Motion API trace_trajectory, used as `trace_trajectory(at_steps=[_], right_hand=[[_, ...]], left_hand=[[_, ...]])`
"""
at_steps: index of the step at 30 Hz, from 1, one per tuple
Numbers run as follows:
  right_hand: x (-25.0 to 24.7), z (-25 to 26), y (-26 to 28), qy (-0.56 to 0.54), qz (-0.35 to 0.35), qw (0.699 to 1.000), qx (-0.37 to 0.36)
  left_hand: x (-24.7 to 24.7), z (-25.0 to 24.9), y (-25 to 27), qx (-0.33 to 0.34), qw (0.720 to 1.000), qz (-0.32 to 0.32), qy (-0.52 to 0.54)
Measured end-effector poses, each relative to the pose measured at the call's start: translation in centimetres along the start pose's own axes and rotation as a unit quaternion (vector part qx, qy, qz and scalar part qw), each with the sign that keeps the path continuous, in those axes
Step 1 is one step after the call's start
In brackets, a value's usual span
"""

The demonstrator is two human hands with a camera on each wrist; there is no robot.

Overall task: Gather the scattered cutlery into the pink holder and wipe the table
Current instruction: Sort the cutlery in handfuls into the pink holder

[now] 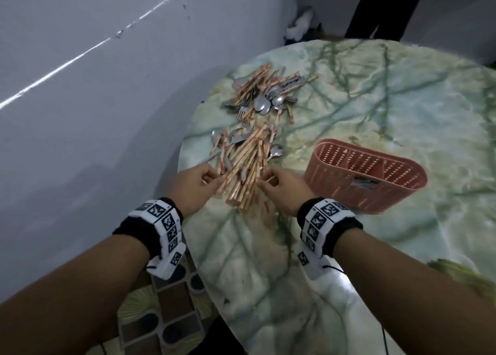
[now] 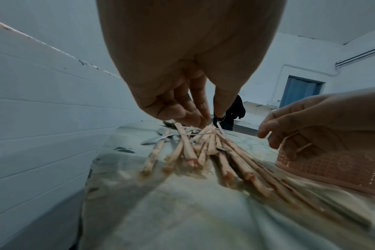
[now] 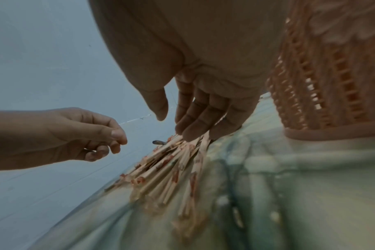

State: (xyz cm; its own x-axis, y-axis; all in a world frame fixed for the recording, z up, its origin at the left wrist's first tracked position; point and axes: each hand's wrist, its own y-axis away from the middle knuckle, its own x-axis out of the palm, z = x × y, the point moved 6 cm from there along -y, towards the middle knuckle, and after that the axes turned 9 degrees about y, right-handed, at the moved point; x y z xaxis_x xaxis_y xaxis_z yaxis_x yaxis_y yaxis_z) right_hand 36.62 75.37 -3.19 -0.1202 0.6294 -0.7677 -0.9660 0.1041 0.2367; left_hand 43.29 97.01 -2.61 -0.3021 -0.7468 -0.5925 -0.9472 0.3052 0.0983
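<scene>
Wrapped chopsticks (image 1: pixel 243 172) lie heaped with spoons on the marble table (image 1: pixel 375 107), just beside the pink holder (image 1: pixel 367 174); light, stiff, likely to slide; best bunched mid-length; left hand (image 1: pixel 194 185) pinches some; right hand's (image 1: pixel 284 190) grip unclear.

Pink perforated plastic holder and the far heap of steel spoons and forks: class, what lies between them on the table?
Bare green-veined marble tabletop separates the pink holder from the far heap; the head view shows it.
</scene>
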Motion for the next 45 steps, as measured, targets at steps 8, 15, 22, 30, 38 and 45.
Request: trace_trajectory(at_steps=[8,15,22,30,38,45], right_hand=[[1.5,3.3,-5.5,0.044,-0.065,0.995,0.065],[3.2,7.9,-9.4,0.095,-0.099,0.99,0.011],[6.4,9.0,-11.6,0.252,-0.037,0.967,0.017],[3.8,8.0,-11.0,0.073,-0.151,0.984,0.055],[3.0,7.1,-10.3,0.092,-0.108,0.986,0.087],[3.3,6.7,-9.9,0.125,-0.092,0.981,0.114]], left_hand=[[-4.5,3.3,-5.8,0.022,0.999,0.024,-0.023],[-2.8,3.9,-10.8,0.077,0.985,0.109,-0.109],[0.3,4.8,-13.1,0.089,0.951,0.199,-0.22],[-0.6,4.4,-12.2,0.101,0.964,0.211,-0.13],[-2.9,7.8,-12.8,0.042,0.987,0.129,-0.09],[-2.1,8.1,-12.1,-0.048,0.991,0.109,-0.054]])
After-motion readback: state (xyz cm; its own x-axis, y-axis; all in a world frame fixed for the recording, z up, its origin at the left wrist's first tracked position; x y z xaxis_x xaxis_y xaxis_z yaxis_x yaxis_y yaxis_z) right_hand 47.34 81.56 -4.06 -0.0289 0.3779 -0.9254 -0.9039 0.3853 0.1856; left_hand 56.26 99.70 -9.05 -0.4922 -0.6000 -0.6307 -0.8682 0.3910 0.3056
